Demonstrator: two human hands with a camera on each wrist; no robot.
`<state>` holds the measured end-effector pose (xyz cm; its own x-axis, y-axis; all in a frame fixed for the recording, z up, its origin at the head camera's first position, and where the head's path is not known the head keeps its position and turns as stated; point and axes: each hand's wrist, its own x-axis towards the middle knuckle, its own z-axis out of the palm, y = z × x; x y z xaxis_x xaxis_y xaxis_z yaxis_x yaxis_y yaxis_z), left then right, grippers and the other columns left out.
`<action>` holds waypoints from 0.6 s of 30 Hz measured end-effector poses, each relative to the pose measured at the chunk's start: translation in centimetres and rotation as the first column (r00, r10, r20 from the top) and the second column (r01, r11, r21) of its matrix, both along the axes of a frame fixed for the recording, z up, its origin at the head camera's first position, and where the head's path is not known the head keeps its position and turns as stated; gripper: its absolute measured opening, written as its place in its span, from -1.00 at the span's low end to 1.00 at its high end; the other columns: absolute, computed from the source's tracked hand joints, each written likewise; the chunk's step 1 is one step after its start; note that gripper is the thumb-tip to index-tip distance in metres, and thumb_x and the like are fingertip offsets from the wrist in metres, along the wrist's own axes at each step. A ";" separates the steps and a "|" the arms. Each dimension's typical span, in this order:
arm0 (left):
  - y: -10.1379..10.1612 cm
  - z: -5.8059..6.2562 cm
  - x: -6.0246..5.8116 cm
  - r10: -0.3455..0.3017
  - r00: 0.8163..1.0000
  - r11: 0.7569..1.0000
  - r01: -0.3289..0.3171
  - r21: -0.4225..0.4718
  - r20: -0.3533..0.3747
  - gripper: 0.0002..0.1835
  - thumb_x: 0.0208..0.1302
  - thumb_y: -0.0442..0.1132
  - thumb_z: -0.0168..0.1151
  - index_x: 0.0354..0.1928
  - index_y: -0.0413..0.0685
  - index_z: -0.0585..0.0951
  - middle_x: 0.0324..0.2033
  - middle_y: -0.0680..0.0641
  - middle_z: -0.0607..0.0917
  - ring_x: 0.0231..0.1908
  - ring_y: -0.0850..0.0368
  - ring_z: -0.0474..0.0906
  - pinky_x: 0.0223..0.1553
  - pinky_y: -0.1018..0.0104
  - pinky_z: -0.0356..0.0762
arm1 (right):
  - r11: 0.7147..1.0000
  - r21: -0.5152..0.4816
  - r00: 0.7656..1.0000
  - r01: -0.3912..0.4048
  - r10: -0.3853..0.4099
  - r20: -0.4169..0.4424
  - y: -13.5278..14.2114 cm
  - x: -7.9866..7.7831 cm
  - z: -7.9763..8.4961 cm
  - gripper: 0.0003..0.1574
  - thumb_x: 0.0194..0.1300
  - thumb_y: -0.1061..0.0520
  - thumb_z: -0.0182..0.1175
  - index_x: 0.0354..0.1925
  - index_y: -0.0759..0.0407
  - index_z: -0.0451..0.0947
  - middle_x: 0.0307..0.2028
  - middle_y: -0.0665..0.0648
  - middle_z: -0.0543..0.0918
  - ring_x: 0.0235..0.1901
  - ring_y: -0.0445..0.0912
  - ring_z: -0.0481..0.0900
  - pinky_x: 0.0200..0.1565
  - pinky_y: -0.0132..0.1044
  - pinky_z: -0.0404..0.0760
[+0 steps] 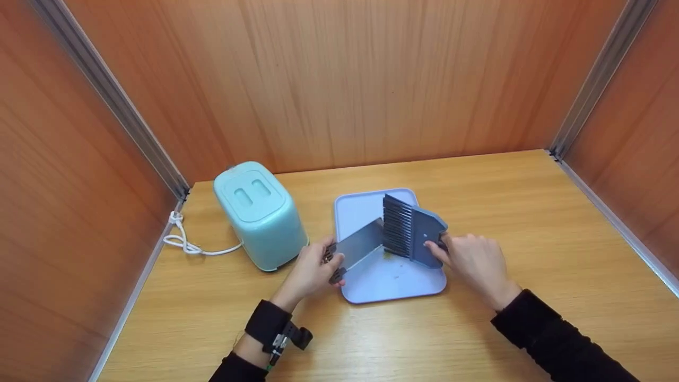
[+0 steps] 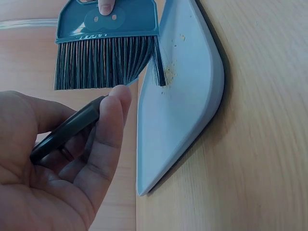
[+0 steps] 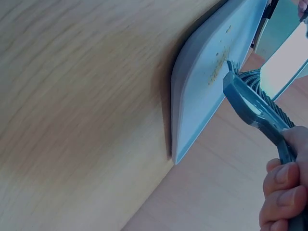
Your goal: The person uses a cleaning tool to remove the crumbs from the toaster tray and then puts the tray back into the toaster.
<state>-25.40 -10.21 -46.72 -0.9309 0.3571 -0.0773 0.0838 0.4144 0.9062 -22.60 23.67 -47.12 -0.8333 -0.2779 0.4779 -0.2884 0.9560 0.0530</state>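
My left hand (image 1: 314, 268) grips the dark handle of a bench scraper (image 1: 360, 247), whose flat metal blade is tilted over the tray. In my right hand (image 1: 475, 262) is a blue-grey hand brush (image 1: 426, 233), its dark bristles meeting the far end of the blade in the head view. Both tools are over a pale lilac tray (image 1: 395, 289). Yellowish crumbs (image 2: 169, 74) lie on the tray surface close to the bristle tips. In the right wrist view some bristles bend against the shiny blade. The scraper's handle is partly hidden by my left fingers.
A mint-green toaster (image 1: 273, 228) with a lid on top stands left of the tray. Its white cord (image 1: 185, 245) and plug lie on the wooden table (image 1: 530, 212) beside it. Wood panels (image 1: 371, 79) enclose the back and both sides.
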 end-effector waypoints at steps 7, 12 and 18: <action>-0.2 -0.2 0.0 -0.003 1.000 1.000 0.002 -0.018 -0.021 -0.73 0.59 -0.37 0.15 0.22 -0.14 0.61 0.11 -0.29 0.74 -0.17 -0.03 0.79 -0.31 0.13 0.86 | 0.999 -0.037 0.999 0.034 -0.034 0.015 0.9 0.0 0.9 -0.35 0.49 -0.22 0.35 -0.58 0.16 0.53 -0.72 -0.07 0.10 -0.78 -0.17 0.11 -0.62 -0.34 -0.08; -0.3 -0.3 0.0 0.006 0.999 0.999 -0.008 -0.040 -0.050 -0.81 0.58 -0.38 0.15 0.12 -0.19 0.60 0.02 -0.30 0.74 -0.37 0.05 0.79 -0.33 0.07 0.86 | 0.995 -0.085 0.998 0.043 -0.046 -0.033 0.9 0.0 1.7 -0.39 0.50 -0.22 0.35 -0.48 0.24 0.63 -0.76 -0.03 0.17 -0.80 -0.14 0.14 -0.64 -0.34 -0.03; -0.2 -0.2 0.1 0.008 0.999 0.999 -0.010 -0.048 -0.041 -0.81 0.59 -0.37 0.15 0.13 -0.18 0.60 0.03 -0.30 0.75 -0.41 0.06 0.79 -0.31 0.01 0.86 | 0.994 -0.113 0.997 0.015 -0.023 -0.071 0.5 -0.1 1.6 -0.40 0.49 -0.23 0.35 -0.45 0.25 0.65 -0.76 -0.01 0.25 -0.79 -0.16 0.18 -0.65 -0.36 0.01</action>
<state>-25.27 -10.38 -46.97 -0.9367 0.3455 -0.0565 0.1161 0.4588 0.8809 -22.73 24.15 -45.48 -0.8005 -0.2034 0.5638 -0.2690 0.9625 -0.0348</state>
